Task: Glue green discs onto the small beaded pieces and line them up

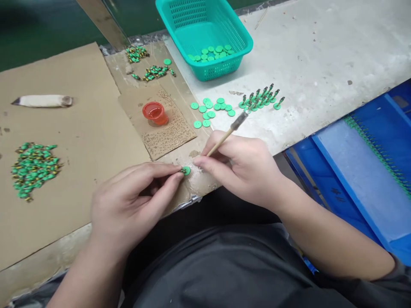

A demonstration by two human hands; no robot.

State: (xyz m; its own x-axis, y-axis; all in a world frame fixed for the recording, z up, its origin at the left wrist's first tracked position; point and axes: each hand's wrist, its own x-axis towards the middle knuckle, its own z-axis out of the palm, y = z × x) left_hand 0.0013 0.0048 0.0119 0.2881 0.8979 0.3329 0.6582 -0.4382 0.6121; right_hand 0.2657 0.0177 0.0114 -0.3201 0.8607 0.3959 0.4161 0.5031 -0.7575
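Observation:
My left hand is closed in a pinch between thumb and forefinger. At its fingertips is a small green-and-dark figure, mostly covered, against a round green disc near the table's front edge. Just to the right, my right hand grips a thin wooden stick like a pen. The stick's upper end is wrapped in something dark, and its lower tip is hidden by my fingers. Beyond my hands, loose green discs lie beside a group of discs with small dark figures standing on them.
A red cup stands on a speckled cardboard piece. Piles of small green-and-yellow figures lie at left and at the back. A teal basket holds discs. A white pointed object lies left; blue trays sit right, below the table.

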